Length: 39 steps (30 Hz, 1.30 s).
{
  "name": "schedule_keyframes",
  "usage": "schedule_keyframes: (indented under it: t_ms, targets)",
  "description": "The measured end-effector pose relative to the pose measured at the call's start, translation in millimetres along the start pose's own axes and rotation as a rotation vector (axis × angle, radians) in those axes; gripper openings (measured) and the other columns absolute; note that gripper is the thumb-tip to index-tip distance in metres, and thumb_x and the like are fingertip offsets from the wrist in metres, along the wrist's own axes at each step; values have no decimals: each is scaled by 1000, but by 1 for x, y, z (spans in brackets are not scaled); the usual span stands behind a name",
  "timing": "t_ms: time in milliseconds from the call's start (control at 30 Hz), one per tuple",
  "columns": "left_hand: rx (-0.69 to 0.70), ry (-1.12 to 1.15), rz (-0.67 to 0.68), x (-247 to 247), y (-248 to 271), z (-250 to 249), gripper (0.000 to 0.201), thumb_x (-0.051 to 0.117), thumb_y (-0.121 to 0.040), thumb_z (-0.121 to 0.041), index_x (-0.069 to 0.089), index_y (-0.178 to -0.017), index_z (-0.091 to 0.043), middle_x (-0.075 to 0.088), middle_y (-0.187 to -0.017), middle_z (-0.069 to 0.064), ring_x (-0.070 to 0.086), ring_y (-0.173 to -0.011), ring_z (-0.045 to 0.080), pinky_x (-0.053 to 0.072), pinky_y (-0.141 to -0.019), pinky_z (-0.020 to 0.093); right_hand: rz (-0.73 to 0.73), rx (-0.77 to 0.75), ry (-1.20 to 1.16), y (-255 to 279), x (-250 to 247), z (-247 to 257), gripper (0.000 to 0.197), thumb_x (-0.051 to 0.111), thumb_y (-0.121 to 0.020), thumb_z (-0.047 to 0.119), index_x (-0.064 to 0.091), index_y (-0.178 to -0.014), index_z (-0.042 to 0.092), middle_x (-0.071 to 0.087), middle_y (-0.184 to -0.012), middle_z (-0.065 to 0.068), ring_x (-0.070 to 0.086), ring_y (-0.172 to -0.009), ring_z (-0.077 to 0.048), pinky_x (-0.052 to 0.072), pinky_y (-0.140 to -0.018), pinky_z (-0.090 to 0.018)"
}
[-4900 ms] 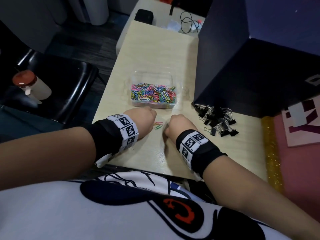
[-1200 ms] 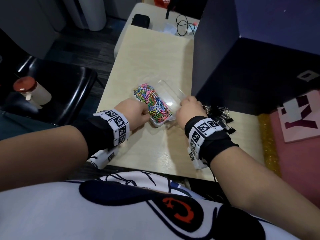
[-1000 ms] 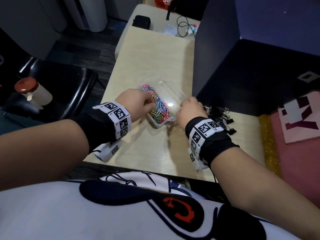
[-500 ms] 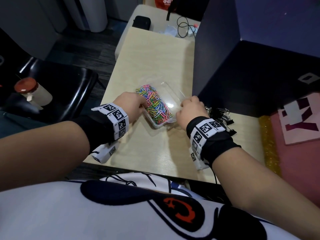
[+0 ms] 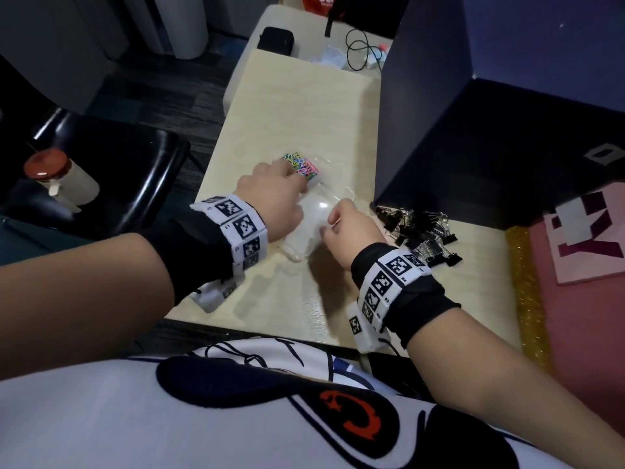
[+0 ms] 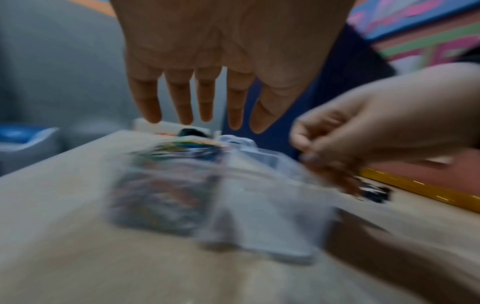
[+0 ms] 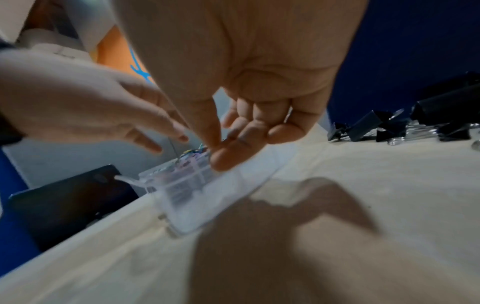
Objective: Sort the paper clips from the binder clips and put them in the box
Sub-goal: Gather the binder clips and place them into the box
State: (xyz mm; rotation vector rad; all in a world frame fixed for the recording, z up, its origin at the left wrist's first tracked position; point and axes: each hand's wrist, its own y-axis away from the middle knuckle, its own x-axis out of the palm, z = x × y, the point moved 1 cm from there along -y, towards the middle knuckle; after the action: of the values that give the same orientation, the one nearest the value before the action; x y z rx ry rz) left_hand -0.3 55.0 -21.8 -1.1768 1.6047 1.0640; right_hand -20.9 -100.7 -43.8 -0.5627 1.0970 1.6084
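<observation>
A clear plastic box [image 5: 306, 228] lies on the pale wooden table [image 5: 287, 106] with a heap of coloured paper clips [image 5: 301, 165] at its far end. My left hand [image 5: 274, 198] hovers over the box with its fingers [image 6: 179, 96] straight and spread, holding nothing. My right hand [image 5: 348, 228] pinches the box's clear near edge [image 7: 233, 181] between thumb and fingers [image 7: 228, 156]. A pile of black binder clips [image 5: 419, 228] lies on the table just right of my right hand. The wrist views are blurred.
A dark blue partition [image 5: 439, 113] stands along the table's right side behind the binder clips. A pink mat [image 5: 592, 292] and gold strip [image 5: 527, 282] lie at the right. A black chair [image 5: 111, 170] with a red-capped bottle [image 5: 57, 177] stands left.
The box has turned so the paper clips lie at its far end. My left hand has moved from the box's side to over it. The right hand keeps its pinch.
</observation>
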Motion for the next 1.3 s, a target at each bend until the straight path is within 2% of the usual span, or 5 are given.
schedule_keyframes:
  t_ms: [200,300,567,1033,1300]
  targets:
    - [188,-342,179,18,17,-45,42,44,-93,-48,55,-117,-15,60,-116,6,53,-112,29,39,-92,41,-352,208,159,-13,-23,-43,31,55,-87,31,49,-115,20,43,-127,-9,43,-119,-30,38,-97,-44]
    - [223,-371,163,22,12,-46,26,54,-92,-36,53,-106,-14,64,-105,5,61,-98,29,38,-79,37,-487,343,204,-13,-30,-68,48,61,-83,35,44,-124,19,32,-138,-10,36,-124,-33,35,-101,-47]
    - [254,-410,206,22,6,-43,14,52,-87,-9,54,-100,-15,64,-98,3,62,-94,27,33,-76,34,-215,458,137,-21,-16,-98,68,51,-90,45,17,-148,34,-1,-160,-2,17,-140,-45,23,-111,-58]
    - [84,-310,37,12,-2,-2,32,52,-89,-14,51,-119,-23,54,-119,5,46,-118,30,35,-96,46,-78,-164,235,14,16,-42,63,59,-86,27,31,-142,32,22,-153,2,25,-138,-28,23,-113,-43]
    - [361,-258,229,49,21,-30,57,56,-84,-49,37,-134,-30,43,-129,3,47,-113,27,46,-85,41,-58,230,347,12,-7,-59,102,68,-61,72,23,-143,32,24,-142,-6,31,-128,-31,37,-97,-44]
